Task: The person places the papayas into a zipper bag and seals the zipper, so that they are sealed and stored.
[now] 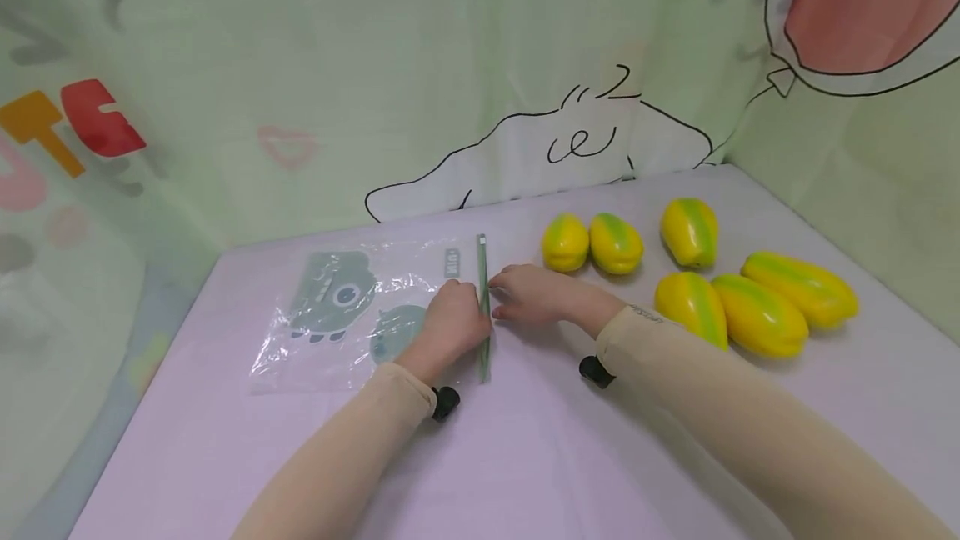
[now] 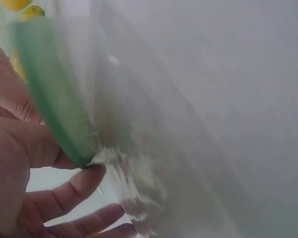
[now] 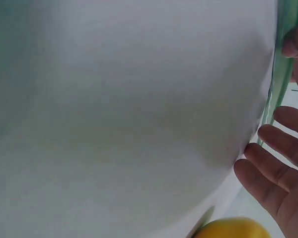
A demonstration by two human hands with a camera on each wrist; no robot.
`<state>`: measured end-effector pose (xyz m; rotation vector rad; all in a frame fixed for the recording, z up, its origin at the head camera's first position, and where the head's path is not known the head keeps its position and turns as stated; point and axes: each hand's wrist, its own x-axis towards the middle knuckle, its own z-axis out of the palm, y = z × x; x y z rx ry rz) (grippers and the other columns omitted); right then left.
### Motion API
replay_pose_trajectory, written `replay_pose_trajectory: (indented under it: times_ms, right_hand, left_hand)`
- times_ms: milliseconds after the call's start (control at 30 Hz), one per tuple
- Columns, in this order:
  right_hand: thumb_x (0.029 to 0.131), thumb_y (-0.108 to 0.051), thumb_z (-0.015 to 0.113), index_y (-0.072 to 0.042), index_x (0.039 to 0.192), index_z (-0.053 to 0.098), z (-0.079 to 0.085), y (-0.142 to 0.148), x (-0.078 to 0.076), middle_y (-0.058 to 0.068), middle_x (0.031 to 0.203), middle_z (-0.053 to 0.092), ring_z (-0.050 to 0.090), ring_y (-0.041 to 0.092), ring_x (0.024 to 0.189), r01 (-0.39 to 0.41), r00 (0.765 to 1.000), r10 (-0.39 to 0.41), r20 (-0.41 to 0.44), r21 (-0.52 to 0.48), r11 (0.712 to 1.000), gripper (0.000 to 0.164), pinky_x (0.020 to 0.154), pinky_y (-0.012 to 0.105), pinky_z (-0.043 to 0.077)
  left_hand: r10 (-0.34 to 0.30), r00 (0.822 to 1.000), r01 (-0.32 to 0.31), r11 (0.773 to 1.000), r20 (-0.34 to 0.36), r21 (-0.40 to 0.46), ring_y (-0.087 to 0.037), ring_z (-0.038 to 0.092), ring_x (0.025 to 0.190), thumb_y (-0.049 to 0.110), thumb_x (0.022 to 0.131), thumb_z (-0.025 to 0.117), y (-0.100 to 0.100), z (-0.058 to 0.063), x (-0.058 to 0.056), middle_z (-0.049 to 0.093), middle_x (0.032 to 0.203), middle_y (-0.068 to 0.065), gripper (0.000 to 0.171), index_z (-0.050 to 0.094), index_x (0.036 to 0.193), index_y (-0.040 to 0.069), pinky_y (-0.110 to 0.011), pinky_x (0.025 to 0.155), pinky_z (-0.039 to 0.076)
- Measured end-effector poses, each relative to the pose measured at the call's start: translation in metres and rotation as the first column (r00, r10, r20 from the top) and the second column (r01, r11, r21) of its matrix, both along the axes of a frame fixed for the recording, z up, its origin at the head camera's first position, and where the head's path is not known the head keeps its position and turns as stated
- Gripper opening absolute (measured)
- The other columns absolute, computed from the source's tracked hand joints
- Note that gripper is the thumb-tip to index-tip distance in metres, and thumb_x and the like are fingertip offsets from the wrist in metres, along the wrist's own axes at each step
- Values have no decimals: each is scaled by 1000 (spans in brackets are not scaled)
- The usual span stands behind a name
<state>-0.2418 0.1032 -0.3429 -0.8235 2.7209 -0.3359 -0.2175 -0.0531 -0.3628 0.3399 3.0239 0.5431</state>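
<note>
The left hand point(image 1: 457, 319), at the centre of the frame, pinches the green strip point(image 1: 482, 261) along the edge of a clear bag point(image 1: 367, 307) between thumb and finger; the right hand point(image 1: 536, 294), just right of it, has its fingers straight and parted, the tips at or just beside the strip; whether they touch it I cannot tell. The bag lies flat on the bench point(image 1: 540, 473), left of centre, its strip running up and down the frame; green cartoon creatures are printed on it. Both forearms come up from the lower edge in beige sleeves point(image 1: 337, 457), a small black device point(image 1: 446, 402) at the left wrist and a similar one at the right. Right of the hands lie six yellow fruits point(image 1: 690, 232) with green bands: two side by side right of centre, one apart at upper right, three close together below it, the nearest partly behind the right sleeve. The bench wears a pale purple cover; beyond it hangs a pale green backdrop point(image 1: 450, 65), a red balloon drawn at upper right, coloured letters at left.
</note>
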Motion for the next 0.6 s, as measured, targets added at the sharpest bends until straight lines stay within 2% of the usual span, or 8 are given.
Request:
replay_pose_trajectory:
  times_ms: [67,133,233,333,433,533,600]
  right_hand:
    - [101,-25,63,-1,142,57,-2,-4,-1,20,142,60,57,35,132,-20,1000,20,-21,16,1000,48,115,48,43]
    - [101,-24,62,-1,139,59,-5,-9,-3,21,139,61,59,36,129,-31,998,33,-49,36,999,45,113,49,45]
    - [101,-23,58,0,137,59,-9,-15,-5,22,139,60,59,38,127,-15,997,20,-74,68,998,43,112,50,46]
    - [102,-31,57,0,143,53,-11,-19,-6,22,147,53,54,40,133,19,998,-12,-61,110,994,52,115,51,43]
    - [100,-44,61,0,150,46,-11,-21,-6,22,156,44,46,41,141,43,999,-40,-27,149,988,68,118,53,39]
    - [95,-54,65,-2,155,40,-12,-20,-5,21,162,36,39,41,147,55,998,-55,-10,178,982,82,120,54,36]
    - [94,-55,67,-3,156,39,-12,-19,-5,22,163,34,37,42,148,53,999,-50,-18,193,980,86,121,55,35]
  left_hand:
    - [9,1000,-9,1000,-24,4,-23,56,77,19,85,74,-2,-1,0,65,93,-16,22,67,85,-2,-38,73,56]
    - [26,999,-24,998,-29,56,-22,54,72,21,86,75,-4,-2,0,63,88,-14,25,64,75,2,-36,67,54]
    - [56,998,-52,991,-31,127,-21,53,66,18,86,73,-6,-3,2,60,78,-11,31,54,64,7,-31,57,47]
    - [75,997,-70,981,-25,179,-19,51,59,11,82,72,-8,-4,4,56,67,-7,32,49,60,10,-27,49,40]
    - [85,996,-80,971,-12,226,-18,52,60,7,79,72,-11,-3,8,55,65,-5,26,51,65,8,-25,49,39]
    - [91,996,-83,961,-16,263,-21,54,63,1,77,68,-16,-2,13,59,71,-9,14,55,79,4,-28,52,41]
    - [99,995,-85,956,-33,281,-23,55,66,-3,76,65,-19,-1,17,63,77,-13,20,54,92,2,-30,55,43]
